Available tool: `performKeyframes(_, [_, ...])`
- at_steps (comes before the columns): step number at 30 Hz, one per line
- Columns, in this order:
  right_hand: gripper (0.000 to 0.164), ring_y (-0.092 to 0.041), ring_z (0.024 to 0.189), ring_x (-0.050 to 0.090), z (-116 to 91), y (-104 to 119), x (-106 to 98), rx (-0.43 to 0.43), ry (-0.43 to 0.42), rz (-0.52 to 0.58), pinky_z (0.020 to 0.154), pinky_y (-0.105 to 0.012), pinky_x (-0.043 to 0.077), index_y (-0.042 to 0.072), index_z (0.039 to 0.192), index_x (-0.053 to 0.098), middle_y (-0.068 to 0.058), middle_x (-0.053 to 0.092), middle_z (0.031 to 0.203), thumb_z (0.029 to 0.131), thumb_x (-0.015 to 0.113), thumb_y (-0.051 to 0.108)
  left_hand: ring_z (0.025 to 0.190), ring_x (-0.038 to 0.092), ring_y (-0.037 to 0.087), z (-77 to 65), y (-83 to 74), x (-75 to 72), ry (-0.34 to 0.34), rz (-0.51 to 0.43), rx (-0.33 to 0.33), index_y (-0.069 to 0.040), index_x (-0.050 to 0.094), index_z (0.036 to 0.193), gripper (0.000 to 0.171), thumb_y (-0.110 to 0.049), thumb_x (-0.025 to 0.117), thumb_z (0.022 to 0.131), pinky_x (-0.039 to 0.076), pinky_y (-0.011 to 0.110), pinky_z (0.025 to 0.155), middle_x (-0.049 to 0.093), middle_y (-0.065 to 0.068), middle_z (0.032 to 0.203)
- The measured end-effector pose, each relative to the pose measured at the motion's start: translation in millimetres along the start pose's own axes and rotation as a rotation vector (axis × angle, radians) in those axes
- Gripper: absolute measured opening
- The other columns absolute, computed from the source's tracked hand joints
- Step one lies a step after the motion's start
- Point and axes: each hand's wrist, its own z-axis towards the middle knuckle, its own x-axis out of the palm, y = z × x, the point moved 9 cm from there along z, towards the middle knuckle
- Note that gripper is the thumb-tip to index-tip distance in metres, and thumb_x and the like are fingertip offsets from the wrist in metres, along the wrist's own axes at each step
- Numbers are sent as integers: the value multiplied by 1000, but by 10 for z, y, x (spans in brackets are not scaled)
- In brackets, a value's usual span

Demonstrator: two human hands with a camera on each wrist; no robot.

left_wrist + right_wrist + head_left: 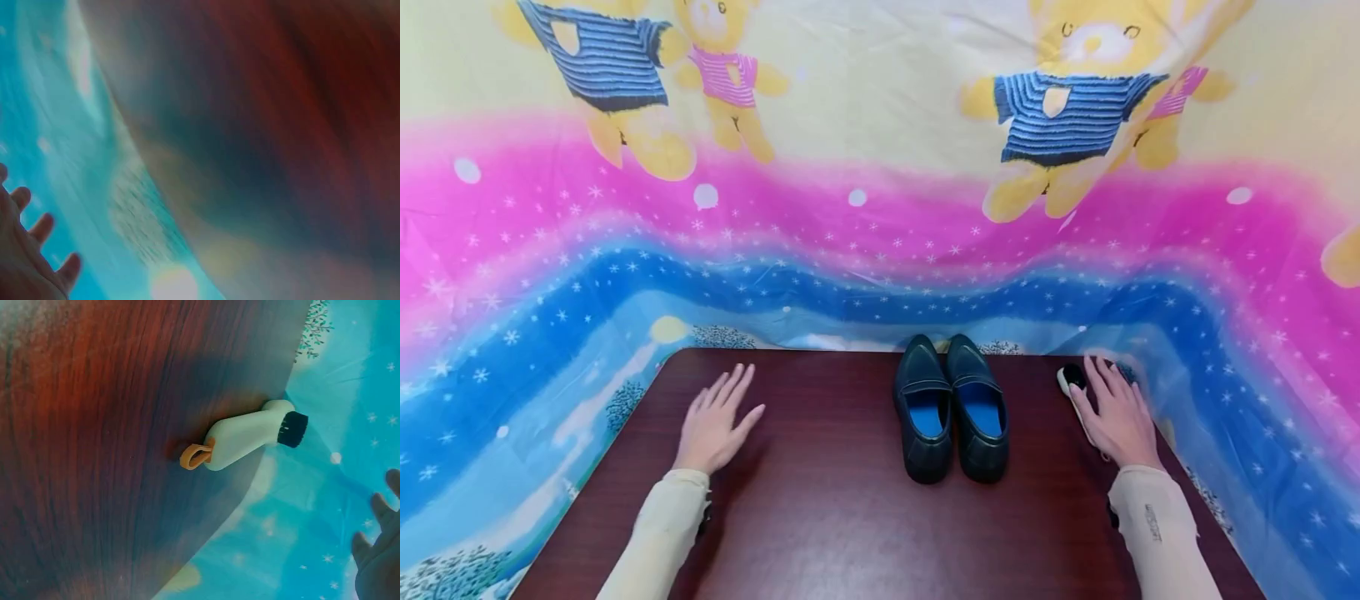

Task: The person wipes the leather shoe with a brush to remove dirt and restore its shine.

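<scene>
Two dark loafers with blue insoles stand side by side on the brown table, toes toward the back edge. At the table's right side lies a shoe brush with a pale handle, black bristles and a tan loop. My right hand is spread above the brush in the head view, hiding part of it; in the right wrist view the fingers are apart from it. My left hand hovers over the left part of the table, fingers straight, holding nothing. The left wrist view is blurred and shows its fingertips.
A printed cloth with bears and snowflakes hangs behind the table and along both sides. The table's rounded back corners lie close to it. Pale sleeves cover both forearms.
</scene>
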Motion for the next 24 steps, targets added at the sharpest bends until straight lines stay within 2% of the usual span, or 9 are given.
performKeyframes(3, [70,-55,150,22,33,-124,79,37,59,10,115,-75,18,17,167,16,-30,25,165,111,37,52,145,43,39,83,-447,40,19,-56,86,-24,32,164,70,-41,62,103,39,65,110,36,7,167])
performKeyframes(5, [71,-59,145,27,47,-202,129,55,101,21,110,-77,23,15,167,18,-34,28,162,110,37,52,140,50,38,105,-797,51,32,-103,162,-25,36,162,70,-37,67,100,46,63,105,41,5,165])
performKeyframes(10, [73,-62,140,30,78,-380,215,90,189,42,107,-78,28,4,164,22,-39,29,156,110,40,50,130,60,25,79,-1660,99,80,-179,341,-28,46,157,64,-36,71,98,56,49,95,53,-2,155])
performKeyframes(14, [74,-64,138,30,90,-505,298,132,243,39,107,-77,30,-3,161,23,-42,27,153,110,43,46,124,64,16,45,-2231,229,131,-185,451,-29,51,153,56,-41,67,101,59,41,86,59,-6,147])
performKeyframes(17, [76,-64,136,31,101,-595,408,168,260,47,106,-76,32,-7,159,23,-43,27,152,109,44,46,120,65,14,20,-2541,375,194,-181,496,-28,52,152,54,-44,64,102,59,38,85,62,-6,144])
performKeyframes(19, [78,-65,134,33,115,-652,498,193,269,53,105,-76,34,-11,158,24,-45,26,150,108,46,46,118,66,13,6,-2682,475,232,-163,510,-27,52,152,54,-46,61,103,59,37,87,63,-5,142])
performKeyframes(24, [81,-67,126,37,136,-715,631,253,279,51,102,-73,38,-24,147,24,-51,29,140,106,52,40,111,66,12,-16,-2850,658,240,-109,515,-21,57,146,51,-47,61,103,58,32,87,66,-3,129])
